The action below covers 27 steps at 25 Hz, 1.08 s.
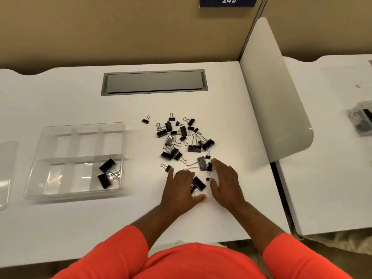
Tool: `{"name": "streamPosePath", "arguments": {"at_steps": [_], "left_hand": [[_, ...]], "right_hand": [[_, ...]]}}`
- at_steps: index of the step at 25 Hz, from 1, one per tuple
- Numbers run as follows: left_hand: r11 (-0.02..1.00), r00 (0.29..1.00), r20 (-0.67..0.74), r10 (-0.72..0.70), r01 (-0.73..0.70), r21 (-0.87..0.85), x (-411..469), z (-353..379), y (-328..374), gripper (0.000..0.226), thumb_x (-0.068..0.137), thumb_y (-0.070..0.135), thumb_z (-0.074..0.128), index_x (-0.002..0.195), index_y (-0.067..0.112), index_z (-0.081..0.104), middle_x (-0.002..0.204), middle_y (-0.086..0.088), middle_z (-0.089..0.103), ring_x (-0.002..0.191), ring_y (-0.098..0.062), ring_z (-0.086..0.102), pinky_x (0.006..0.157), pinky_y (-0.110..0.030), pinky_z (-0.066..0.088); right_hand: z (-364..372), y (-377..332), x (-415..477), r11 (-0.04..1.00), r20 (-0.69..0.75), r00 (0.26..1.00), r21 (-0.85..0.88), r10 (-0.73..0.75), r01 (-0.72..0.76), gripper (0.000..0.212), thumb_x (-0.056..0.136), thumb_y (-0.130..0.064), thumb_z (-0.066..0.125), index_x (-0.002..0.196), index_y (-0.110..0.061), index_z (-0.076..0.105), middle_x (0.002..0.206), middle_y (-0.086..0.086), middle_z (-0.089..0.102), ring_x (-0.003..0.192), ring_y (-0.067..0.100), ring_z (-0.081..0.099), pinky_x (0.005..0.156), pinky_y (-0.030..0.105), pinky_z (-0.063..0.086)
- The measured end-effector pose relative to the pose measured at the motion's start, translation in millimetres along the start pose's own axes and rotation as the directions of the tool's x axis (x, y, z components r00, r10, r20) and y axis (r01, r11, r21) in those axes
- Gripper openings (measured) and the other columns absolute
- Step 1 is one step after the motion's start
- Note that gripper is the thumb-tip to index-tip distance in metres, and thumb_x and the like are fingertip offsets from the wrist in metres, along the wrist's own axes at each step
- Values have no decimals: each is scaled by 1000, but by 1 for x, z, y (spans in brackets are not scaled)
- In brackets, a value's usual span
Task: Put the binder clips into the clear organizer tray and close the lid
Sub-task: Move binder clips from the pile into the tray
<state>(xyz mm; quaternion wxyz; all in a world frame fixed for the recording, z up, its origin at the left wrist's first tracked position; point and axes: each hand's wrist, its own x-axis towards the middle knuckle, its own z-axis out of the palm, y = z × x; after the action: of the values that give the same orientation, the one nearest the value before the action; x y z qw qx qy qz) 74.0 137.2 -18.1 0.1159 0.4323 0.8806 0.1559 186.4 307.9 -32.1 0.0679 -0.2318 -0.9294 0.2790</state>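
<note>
Both hands lie flat on the worktop [80, 228], fingers straight, gripping nothing. We see left hand [181, 190] and right hand [226, 184] flanking a large clip [199, 183]. Binder clips [182, 137] scatter beyond, with two in the near-right compartment of the clear organizer tray [58, 178].

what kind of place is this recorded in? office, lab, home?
Probably a shared office-style workstation bay: a white desk with a built-in grey cable flap, a divider panel to a neighbouring desk, and a blue sign reading 249 on the tan partition.
</note>
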Motion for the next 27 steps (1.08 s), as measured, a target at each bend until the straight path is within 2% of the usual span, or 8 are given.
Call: {"name": "streamPosePath", "arguments": {"at_steps": [2, 4, 7, 9, 12, 17, 22, 27], "left_hand": [[998, 999, 4, -37, 37, 49, 3, 4, 7, 95, 67, 86, 49, 126, 13, 60, 120, 0, 63, 119, -19, 54, 117, -57, 19], [995, 998, -4, -64, 64, 79, 4, 7, 11, 91, 66, 87, 50, 118, 14, 64, 111, 0, 64, 111, -19, 56, 117, -57, 19], [994, 996, -36, -86, 89, 67, 8, 12, 13, 64, 72, 76, 57, 101, 20, 65, 100, 3, 63, 103, -18, 56, 118, -53, 17], [994, 992, -64, -105, 107, 26, 11, 12, 11, 49, 75, 67, 60, 98, 24, 65, 98, 6, 62, 101, -16, 56, 118, -50, 18], [990, 987, -94, -133, 128, -57, 10, 7, 8, 45, 76, 62, 62, 103, 27, 63, 99, 11, 62, 103, -12, 56, 118, -46, 21], [959, 970, -158, -185, 144, -243, 6, -8, 4, 54, 74, 53, 73, 118, 25, 59, 108, 10, 62, 107, -9, 51, 115, -38, 26], [954, 966, -176, -188, 137, -265, 2, -23, 0, 59, 75, 52, 76, 124, 23, 59, 115, 8, 64, 112, -9, 48, 114, -38, 30], [964, 967, -198, -162, 112, -239, -10, -39, -15, 64, 77, 53, 74, 130, 20, 59, 119, 5, 64, 116, -12, 48, 112, -36, 30]], "right_hand": [[-2, 2, 11, 1000, 18, 1000, 7, -11, 11, 69, 88, -18, 62, 152, -20, 37, 156, -3, 41, 145, 12, 34, 121, 45, 22], [-3, 1, 22, 1000, 42, 999, 4, -23, 23, 71, 86, -18, 65, 152, -21, 37, 155, -4, 41, 144, 11, 34, 122, 43, 21], [-1, 2, 33, 999, 80, 996, -4, -44, 45, 74, 84, -19, 67, 152, -22, 36, 155, -3, 42, 143, 13, 35, 123, 44, 19], [0, 1, 39, 998, 100, 993, 2, -65, 65, 76, 84, -18, 66, 153, -22, 36, 154, -1, 43, 143, 14, 35, 123, 45, 18], [2, -2, 49, 996, 111, 990, 27, -90, 87, 76, 81, -16, 67, 152, -21, 38, 152, 0, 45, 143, 17, 36, 122, 47, 18], [6, -4, 54, 996, 152, 984, -6, -88, 90, 69, 83, -15, 67, 148, -22, 43, 150, 4, 49, 144, 19, 36, 124, 46, 13], [5, -14, 53, 995, 118, 989, -31, -93, 97, 64, 86, -24, 70, 145, -21, 47, 144, 3, 54, 139, 19, 43, 123, 46, 15], [7, -32, 44, 993, 15, 993, 39, -113, 113, 64, 83, -22, 74, 142, -19, 50, 138, 0, 58, 132, 16, 48, 121, 45, 22]]}}
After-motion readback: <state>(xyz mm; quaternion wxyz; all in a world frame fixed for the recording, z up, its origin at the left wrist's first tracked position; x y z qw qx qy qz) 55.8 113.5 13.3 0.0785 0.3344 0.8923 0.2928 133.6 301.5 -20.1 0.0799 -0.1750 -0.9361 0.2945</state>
